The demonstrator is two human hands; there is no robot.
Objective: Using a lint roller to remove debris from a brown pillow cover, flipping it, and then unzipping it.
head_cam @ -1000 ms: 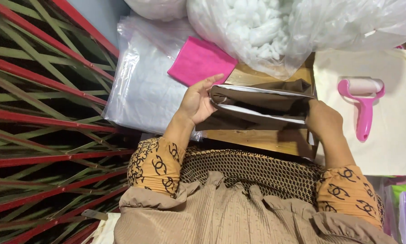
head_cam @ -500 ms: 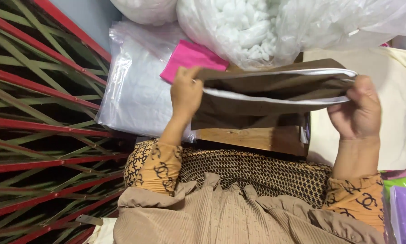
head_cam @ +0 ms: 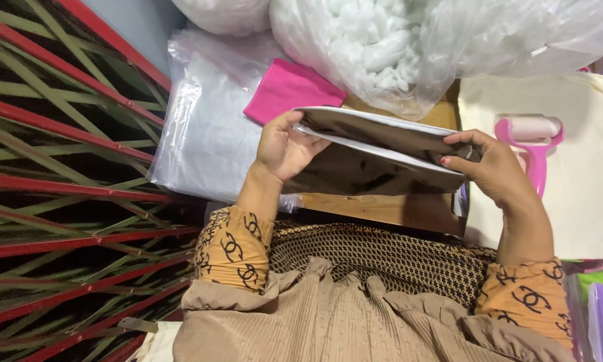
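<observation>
cover between hands: dark cloth, slight sheen, white edging
desk under hands: bare wood, matt
bag above hands: clear glossy plastic, fluffy white filling
roller beside right hand: pink plastic, smooth

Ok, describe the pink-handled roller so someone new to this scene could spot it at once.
Start at the cream cloth on the right side. The lint roller lies on it, just beyond the right hand. Its white drum and bright pink handle set it apart from the flat pink fabric farther left.

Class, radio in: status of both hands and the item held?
Left hand and right hand both grip the brown fabric cover. Held above wooden board. Nothing blocking.
</observation>
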